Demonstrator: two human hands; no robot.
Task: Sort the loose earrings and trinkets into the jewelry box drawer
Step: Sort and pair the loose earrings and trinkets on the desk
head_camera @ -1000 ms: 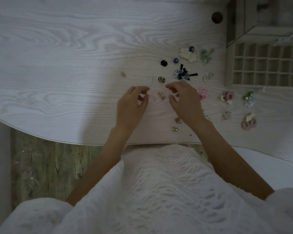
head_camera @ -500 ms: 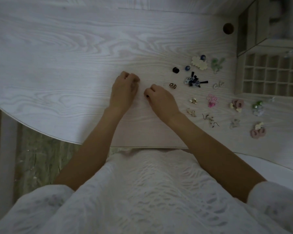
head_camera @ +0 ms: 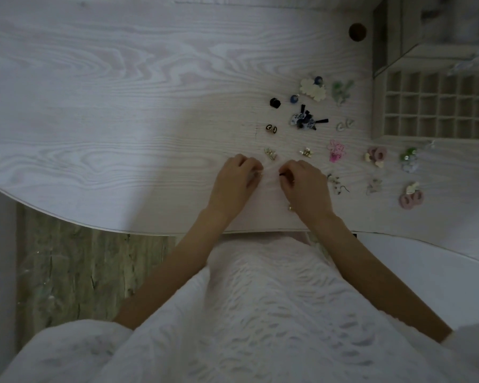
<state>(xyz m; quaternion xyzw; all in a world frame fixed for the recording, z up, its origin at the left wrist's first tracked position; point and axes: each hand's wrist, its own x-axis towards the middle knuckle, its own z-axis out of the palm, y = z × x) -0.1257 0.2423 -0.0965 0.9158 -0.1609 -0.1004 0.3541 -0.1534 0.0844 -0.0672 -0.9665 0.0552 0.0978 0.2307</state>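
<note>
left hand fingers curled together, contents unclear | right hand fingers pinched, contents unclear | earrings scattered centre-right on table | jewelry box drawer upper right

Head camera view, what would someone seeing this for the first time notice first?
Most likely the two hands, left hand and right hand, curled close together near the front edge of the pale wooden table, fingers pinched as if working on something tiny. Next, the scatter of small earrings to their right, such as the bright pink earring and the dark blue bow piece. Beyond those, at the far right, sits the gridded jewelry box drawer, its compartments apparently empty.
</note>
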